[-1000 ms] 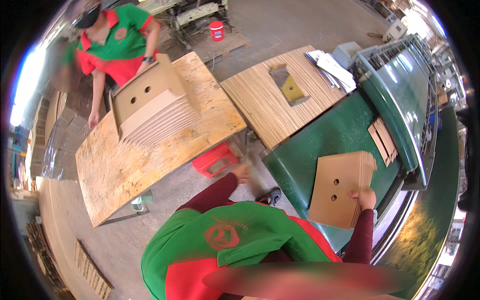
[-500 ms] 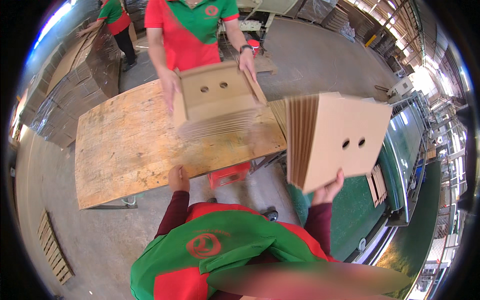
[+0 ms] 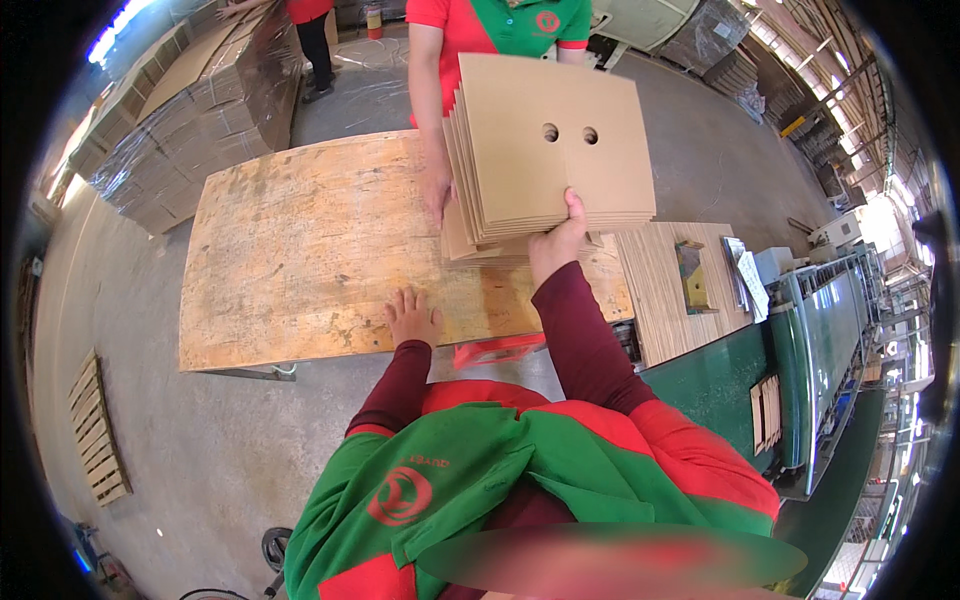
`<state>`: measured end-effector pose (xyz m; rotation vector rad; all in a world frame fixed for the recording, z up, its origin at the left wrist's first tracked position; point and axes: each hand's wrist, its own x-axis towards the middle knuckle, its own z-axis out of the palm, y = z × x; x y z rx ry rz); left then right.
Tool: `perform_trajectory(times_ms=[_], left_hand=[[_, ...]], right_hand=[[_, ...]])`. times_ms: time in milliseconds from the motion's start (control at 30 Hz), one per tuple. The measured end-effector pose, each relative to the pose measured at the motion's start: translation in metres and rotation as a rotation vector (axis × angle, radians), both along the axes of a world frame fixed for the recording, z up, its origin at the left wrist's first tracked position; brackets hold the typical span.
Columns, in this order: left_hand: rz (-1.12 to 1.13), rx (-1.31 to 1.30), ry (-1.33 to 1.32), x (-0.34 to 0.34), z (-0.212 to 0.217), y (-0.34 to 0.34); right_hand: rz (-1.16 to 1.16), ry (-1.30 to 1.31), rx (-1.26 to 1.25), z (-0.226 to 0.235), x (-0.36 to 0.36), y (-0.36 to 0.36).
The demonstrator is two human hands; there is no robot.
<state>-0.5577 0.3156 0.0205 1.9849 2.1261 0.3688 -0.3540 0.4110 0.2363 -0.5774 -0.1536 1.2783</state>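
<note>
Cardboard stack [image 3: 555, 160] extends beyond right fingers [image 3: 573, 205] gripping its near edge.

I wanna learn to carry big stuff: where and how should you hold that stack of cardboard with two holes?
Probably the near edge of the cardboard stack, from the wearer's side: it faces them. The right hand grips there, thumb on top. The layers fan apart at the left edge, so the free left hand could likely steady them from that side.
</note>
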Motion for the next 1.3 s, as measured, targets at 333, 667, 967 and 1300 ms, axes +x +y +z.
perform_trajectory(times_ms=[333, 667, 967, 1300], left_hand=[[0.006, -0.044, 0.019, 0.004, 0.008, 0.000], [0.000, -0.006, 0.096, 0.010, 0.006, 0.001], [0.011, -0.006, 0.171, 0.014, 0.004, 0.001], [-0.004, 0.008, 0.263, 0.012, -0.001, 0.001]], right_hand=[[-0.009, -0.065, -0.129, -0.030, -0.022, 0.007], [-0.214, -0.018, -0.234, -0.061, -0.022, 0.012], [-0.014, -0.023, -0.356, -0.039, 0.004, -0.008], [-0.278, -0.900, -0.610, -0.056, 0.072, -0.065]])
